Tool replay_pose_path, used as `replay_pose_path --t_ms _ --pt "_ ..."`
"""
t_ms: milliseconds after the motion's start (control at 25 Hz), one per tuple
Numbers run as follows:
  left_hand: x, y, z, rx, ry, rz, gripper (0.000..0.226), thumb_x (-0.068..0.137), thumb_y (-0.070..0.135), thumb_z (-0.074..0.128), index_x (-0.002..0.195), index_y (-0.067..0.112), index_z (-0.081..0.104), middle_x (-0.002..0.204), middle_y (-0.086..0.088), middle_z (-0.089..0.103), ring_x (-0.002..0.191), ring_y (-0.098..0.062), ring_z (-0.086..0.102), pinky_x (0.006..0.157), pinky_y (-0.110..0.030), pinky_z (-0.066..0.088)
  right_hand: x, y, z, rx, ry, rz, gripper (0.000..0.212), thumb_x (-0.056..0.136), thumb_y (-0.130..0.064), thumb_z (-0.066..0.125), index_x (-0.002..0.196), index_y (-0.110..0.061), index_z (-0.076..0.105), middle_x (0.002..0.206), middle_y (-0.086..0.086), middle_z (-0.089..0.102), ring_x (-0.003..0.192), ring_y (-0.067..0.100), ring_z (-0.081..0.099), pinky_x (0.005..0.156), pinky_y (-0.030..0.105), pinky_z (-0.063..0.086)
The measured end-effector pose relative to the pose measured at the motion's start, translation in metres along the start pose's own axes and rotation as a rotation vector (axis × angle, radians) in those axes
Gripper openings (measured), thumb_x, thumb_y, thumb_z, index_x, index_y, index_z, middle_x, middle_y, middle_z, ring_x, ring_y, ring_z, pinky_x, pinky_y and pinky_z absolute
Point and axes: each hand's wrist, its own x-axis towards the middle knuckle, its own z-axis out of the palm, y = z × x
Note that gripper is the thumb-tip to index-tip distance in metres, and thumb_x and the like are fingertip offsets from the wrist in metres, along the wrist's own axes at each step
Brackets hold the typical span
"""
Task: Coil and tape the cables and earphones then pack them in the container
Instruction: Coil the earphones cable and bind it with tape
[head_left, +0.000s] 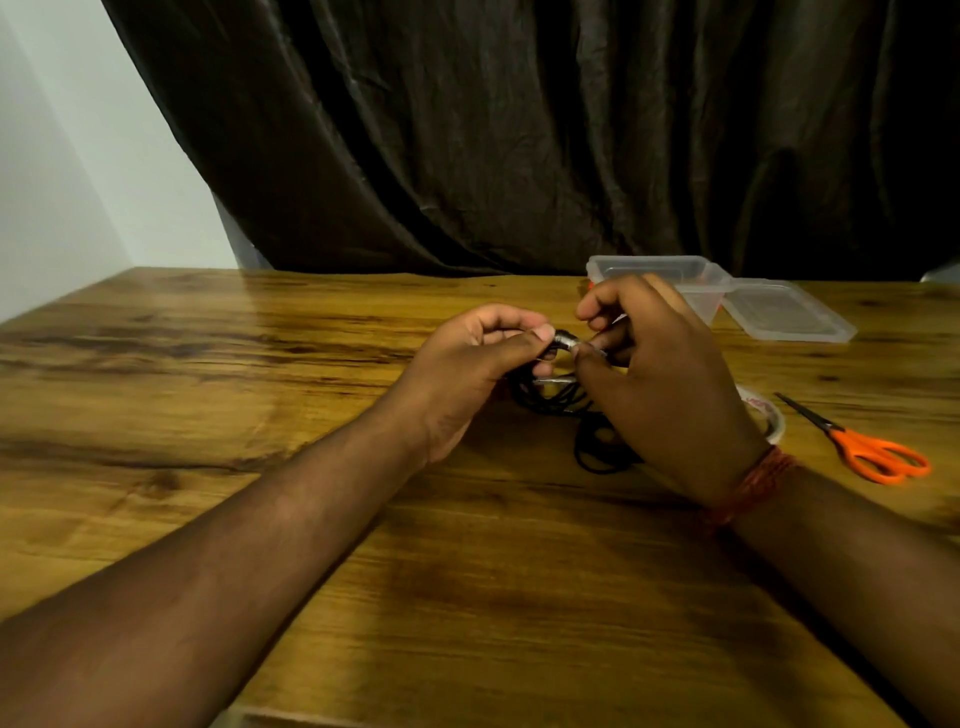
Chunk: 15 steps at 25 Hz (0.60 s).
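My left hand (483, 358) grips a coiled black cable (563, 342) between thumb and curled fingers, a little above the table. Facing it, my right hand (660, 374) pinches a strip of clear tape (597, 349) at the coil's right side. More black cable (597, 447) lies loose on the wood under my right palm, partly hidden. A clear plastic container (670, 270) stands open at the back, behind my right hand, with its lid (784, 312) lying to its right.
Orange-handled scissors (872, 452) lie at the right on the wooden table (260, 395). A roll of clear tape (766, 413) peeks out behind my right wrist. A dark curtain (519, 130) hangs behind the table; a pale wall is at the left.
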Motion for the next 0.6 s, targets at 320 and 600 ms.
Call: replay_pose_path --t_ms 320,600 --pt "0.009 -0.001 -0.017 0.212 0.021 0.023 0.006 0.089 0.005 0.068 0.090 0.011 0.064 0.073 -0.005 0.074 0.065 -0.012 0.071 0.059 -0.028 0.059 -0.001 0.004 0.004 0.012 -0.216 0.007 0.020 0.094 -0.012 0.056 0.097 -0.027 0.069 0.095 -0.017 0.057 0.087 -0.002 0.055 0.069 0.005 0.040" --pt "0.010 -0.003 -0.024 0.682 -0.101 0.034 0.008 0.089 0.014 0.068 0.089 0.021 0.069 0.081 -0.003 0.076 0.082 -0.028 0.071 0.079 -0.051 0.055 -0.005 0.004 0.002 -0.196 -0.506 -0.221 0.033 0.088 -0.005 0.061 0.116 -0.021 0.067 0.116 -0.004 0.055 0.100 0.008 0.053 0.086 0.017 0.044"
